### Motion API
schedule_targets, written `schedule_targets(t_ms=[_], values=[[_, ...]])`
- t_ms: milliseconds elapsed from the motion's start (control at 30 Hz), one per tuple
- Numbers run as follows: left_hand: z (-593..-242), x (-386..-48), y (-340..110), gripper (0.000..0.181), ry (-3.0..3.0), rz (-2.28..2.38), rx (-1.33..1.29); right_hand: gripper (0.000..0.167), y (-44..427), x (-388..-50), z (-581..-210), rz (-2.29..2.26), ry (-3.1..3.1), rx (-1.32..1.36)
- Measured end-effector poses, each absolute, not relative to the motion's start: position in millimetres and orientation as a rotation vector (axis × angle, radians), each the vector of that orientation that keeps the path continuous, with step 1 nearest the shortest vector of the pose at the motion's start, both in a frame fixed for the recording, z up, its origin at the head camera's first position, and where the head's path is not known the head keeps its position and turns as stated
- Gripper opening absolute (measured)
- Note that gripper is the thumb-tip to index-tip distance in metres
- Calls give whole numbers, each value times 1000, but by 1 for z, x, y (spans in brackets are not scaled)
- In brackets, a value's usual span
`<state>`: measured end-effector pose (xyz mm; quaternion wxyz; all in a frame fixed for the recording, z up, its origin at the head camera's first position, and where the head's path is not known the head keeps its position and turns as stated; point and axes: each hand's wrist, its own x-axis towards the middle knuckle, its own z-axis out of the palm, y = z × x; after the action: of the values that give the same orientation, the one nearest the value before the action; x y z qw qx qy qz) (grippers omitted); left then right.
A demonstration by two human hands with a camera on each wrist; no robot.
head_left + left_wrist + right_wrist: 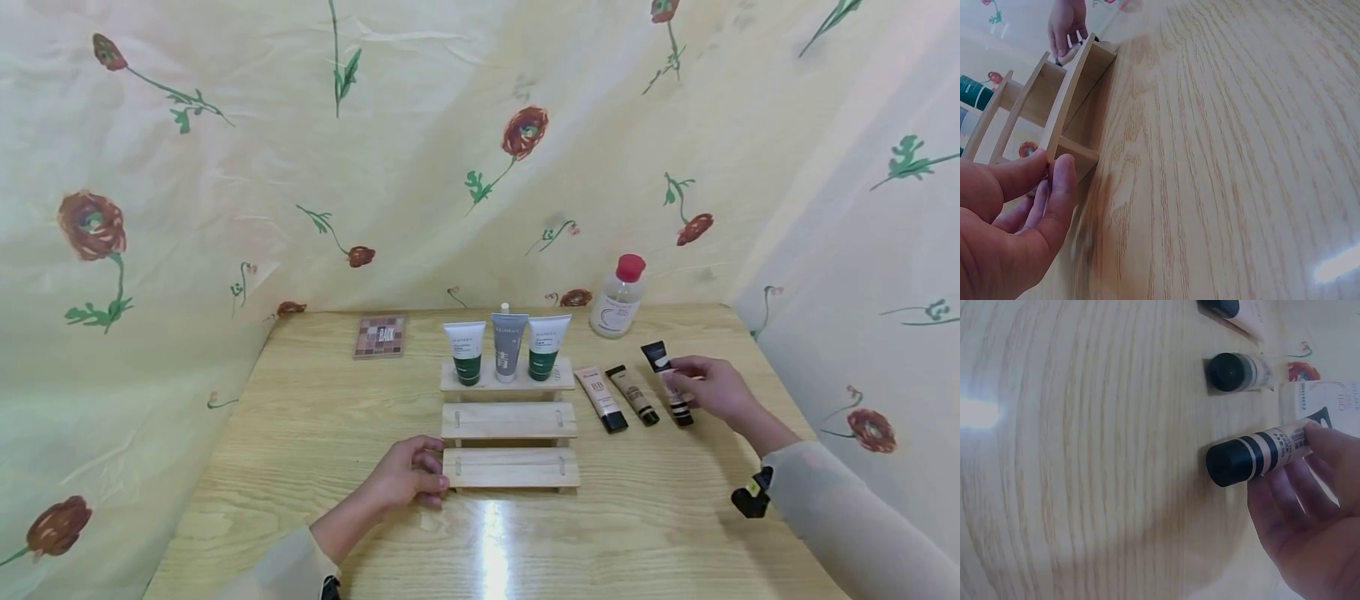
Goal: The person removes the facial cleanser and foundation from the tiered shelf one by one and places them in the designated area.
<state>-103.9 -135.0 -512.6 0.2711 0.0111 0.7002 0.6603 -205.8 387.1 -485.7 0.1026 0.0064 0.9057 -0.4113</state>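
Observation:
My left hand (411, 473) pinches the left end of the lowest step of a three-tier wooden stand (510, 468), thumb above and fingers below. At the right, my right hand (712, 387) grips a black-and-beige cosmetic tube (1272, 450) by its sides, black cap toward me. Beside it on the table lie a beige tube with a black cap (632, 394) and a pink BB cream tube (602, 400). Three tubes stand on the top step: a white-and-green one (465, 353), a grey one (507, 346) and another white-and-green one (547, 347).
A clear bottle with a red cap (618, 298) stands at the back right, behind the loose tubes. An eyeshadow palette (379, 337) lies at the back left. Floral cloth (420, 167) hangs behind the wooden table (315, 417) and along its sides.

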Motion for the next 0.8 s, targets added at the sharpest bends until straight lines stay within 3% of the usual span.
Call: schedule_targets(t_ms=[800], values=[[-513, -103, -135, 61, 1877, 1774, 8, 56, 381, -219, -503, -1009, 2777, 86]])
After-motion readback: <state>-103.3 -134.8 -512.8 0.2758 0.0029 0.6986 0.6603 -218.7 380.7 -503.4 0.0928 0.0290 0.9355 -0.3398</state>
